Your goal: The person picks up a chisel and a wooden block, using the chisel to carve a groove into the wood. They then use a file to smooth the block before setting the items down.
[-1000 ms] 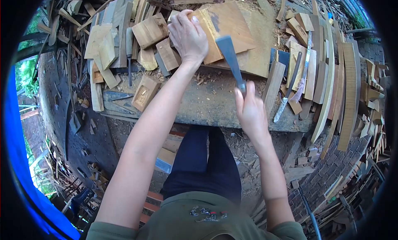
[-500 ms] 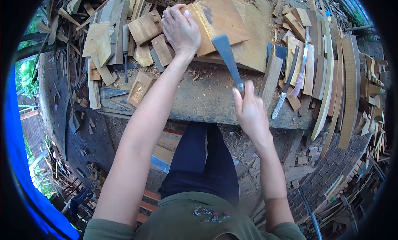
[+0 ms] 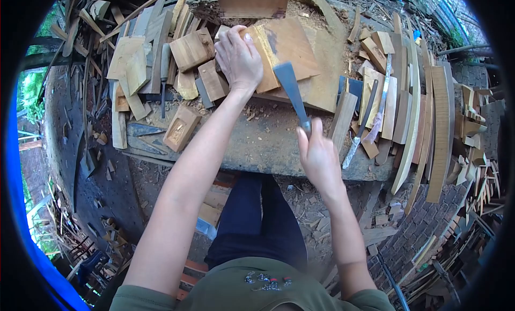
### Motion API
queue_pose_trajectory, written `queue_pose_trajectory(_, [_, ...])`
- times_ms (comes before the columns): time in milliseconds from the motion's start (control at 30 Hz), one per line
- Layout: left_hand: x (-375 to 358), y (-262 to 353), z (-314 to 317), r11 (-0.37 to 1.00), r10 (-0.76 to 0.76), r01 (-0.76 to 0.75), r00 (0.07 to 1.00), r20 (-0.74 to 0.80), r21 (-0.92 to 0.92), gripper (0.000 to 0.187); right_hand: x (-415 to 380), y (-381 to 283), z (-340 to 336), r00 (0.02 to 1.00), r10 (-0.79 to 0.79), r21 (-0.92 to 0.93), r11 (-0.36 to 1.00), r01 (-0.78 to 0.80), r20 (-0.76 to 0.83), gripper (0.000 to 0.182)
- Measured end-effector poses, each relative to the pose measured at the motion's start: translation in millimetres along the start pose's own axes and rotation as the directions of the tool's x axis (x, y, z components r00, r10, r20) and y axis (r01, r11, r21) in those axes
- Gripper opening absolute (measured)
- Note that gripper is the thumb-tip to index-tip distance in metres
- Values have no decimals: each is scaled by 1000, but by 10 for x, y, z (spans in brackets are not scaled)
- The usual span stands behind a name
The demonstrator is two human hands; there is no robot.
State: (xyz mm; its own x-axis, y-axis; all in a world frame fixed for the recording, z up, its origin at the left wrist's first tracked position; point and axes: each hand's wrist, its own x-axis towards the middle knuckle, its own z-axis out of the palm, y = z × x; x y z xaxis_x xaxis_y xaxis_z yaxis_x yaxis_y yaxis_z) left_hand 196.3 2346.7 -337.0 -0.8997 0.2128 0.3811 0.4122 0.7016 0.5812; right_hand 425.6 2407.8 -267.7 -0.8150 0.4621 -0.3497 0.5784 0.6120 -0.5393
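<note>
My left hand (image 3: 240,60) grips the left edge of a wooden board (image 3: 291,49), its fingers curled over the side. A pale, freshly cut strip runs along the board near that hand, and a dark patch marks its face. In my right hand (image 3: 321,155) is the handle of a flat steel blade (image 3: 290,85) that flares toward its far end. The blade's wide end overlaps the board's near edge in this view, just right of the pale strip. Beneath the board lies a larger wooden slab (image 3: 326,88).
Wood blocks (image 3: 191,49) and a long-shafted tool with a wooden handle (image 3: 164,64) lie left on the workbench (image 3: 257,144). A wrapped-handle blade (image 3: 351,152) and curved wood strips (image 3: 441,134) lie right. A reddish-brown block (image 3: 252,2) stands at the far side.
The view has shifted, bringing more of the reddish-brown block into sight at the top. My right hand and the blade have moved slightly left. My left hand keeps its hold on the board.
</note>
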Motion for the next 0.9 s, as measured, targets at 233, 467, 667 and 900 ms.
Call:
queue_pose_trajectory(233, [16, -39, 53, 1000, -25, 26, 997, -77, 11, 24, -19, -12, -72, 1000, 14, -35, 999, -14, 14, 28])
queue_pose_trajectory(467, [23, -51, 48, 999, 20, -19, 1000, -10, 43, 23, 80, -6, 20, 998, -50, 52, 997, 53, -46, 28])
queue_pose_trajectory(667, [12, -19, 27, 1000, -10, 10, 1000, 15, 8, 22, 118, 29, 51, 997, -51, -19, 999, 50, -51, 31])
queue_pose_trajectory(900, [15, 9, 1, 1000, -7, 7, 1000, -2, 22, 23, 640, -232, 10, 992, -96, -4, 995, 96, -82, 34])
